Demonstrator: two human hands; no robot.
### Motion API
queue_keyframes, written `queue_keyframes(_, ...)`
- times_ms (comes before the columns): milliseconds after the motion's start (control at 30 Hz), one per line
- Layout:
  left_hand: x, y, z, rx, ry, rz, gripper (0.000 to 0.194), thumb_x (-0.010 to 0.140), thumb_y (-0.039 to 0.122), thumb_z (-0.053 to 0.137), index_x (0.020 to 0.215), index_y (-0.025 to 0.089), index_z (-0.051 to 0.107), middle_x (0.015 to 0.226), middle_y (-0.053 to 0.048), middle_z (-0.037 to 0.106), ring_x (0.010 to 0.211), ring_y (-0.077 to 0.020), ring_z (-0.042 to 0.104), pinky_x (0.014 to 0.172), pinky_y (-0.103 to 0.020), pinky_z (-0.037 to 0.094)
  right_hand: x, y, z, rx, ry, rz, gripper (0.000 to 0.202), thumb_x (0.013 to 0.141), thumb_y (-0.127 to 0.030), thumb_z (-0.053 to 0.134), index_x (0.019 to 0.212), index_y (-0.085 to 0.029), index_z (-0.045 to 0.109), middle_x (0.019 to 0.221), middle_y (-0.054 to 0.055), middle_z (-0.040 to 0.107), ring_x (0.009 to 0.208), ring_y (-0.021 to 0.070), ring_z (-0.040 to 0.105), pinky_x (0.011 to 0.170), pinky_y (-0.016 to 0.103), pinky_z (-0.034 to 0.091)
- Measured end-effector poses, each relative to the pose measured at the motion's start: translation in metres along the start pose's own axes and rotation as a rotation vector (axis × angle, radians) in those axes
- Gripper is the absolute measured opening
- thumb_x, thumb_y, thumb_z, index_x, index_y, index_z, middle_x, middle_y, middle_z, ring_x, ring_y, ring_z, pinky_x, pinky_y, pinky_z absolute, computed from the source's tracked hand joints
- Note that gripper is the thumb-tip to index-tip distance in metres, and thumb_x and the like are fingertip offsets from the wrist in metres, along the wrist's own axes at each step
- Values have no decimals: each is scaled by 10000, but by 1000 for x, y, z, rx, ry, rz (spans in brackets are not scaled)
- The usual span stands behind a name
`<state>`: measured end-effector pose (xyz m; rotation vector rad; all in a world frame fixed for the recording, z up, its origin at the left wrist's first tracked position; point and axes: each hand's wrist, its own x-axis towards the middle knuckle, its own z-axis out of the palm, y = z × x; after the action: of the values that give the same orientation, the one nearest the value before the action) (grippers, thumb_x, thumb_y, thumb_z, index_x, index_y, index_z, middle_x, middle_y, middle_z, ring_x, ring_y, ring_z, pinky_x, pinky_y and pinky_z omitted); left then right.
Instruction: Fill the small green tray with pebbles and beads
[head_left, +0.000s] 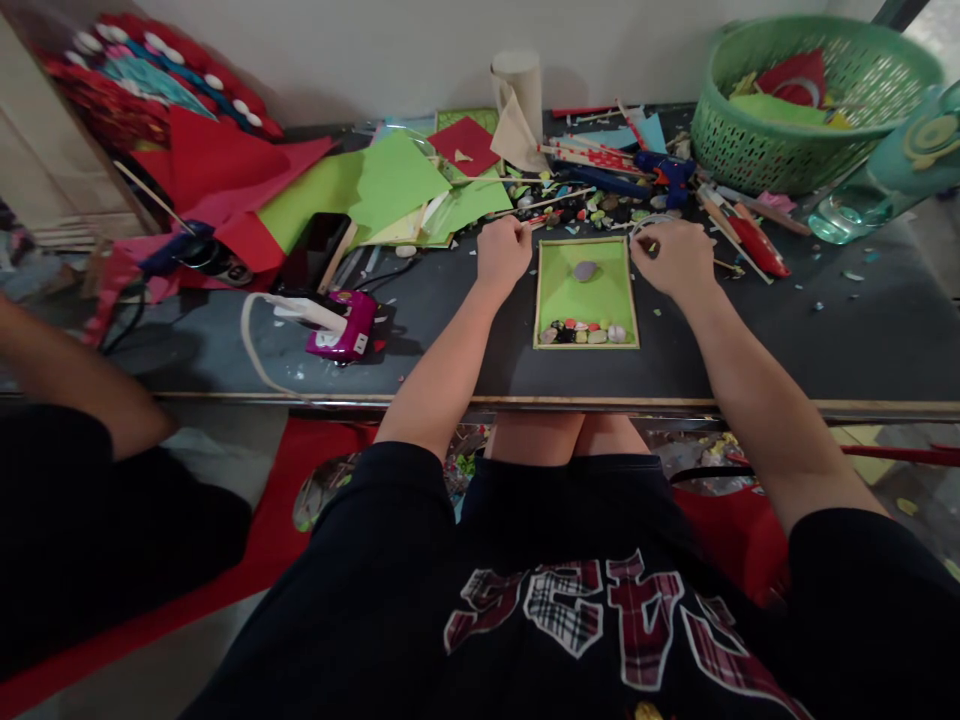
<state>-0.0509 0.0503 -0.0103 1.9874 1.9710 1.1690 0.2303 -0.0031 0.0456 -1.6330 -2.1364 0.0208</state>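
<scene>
Between my hands lies a small green panel with a pale stick frame. A row of coloured pebbles runs along its lower edge, and one grey-purple stone sits higher up on the green. My left hand is closed just off the panel's upper left corner; what its fingers pinch, if anything, is too small to make out. On the other side, my right hand is closed in a pinch by the upper right corner. A thin pale curved strip shows at its fingertips, but I cannot tell what it is.
Loose pebbles, sticks and a blue glue gun lie behind the panel. Green paper, a phone and a purple power socket are left. A green basket and bottle stand right. Someone's arm is far left.
</scene>
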Motion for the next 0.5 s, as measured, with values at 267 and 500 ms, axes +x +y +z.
queue_keyframes(267,-16,39,-41,203,-211,-111,326,979,447,567,931,191,763,961,-120,770,987,-295,711,932,-355,495,-5,-13,-9,-110,-111,101,299,953,-333,514,1026,-174,756,1027,151,756,1023,361,687,866,479,518)
queue_keyframes(500,-15,41,-44,218,-167,-153,311,971,428,580,987,197,787,1028,-119,772,1031,-297,707,951,-359,499,-3,-11,-6,-98,-114,153,272,922,-353,587,1003,-168,769,941,142,755,990,370,689,844,503,520)
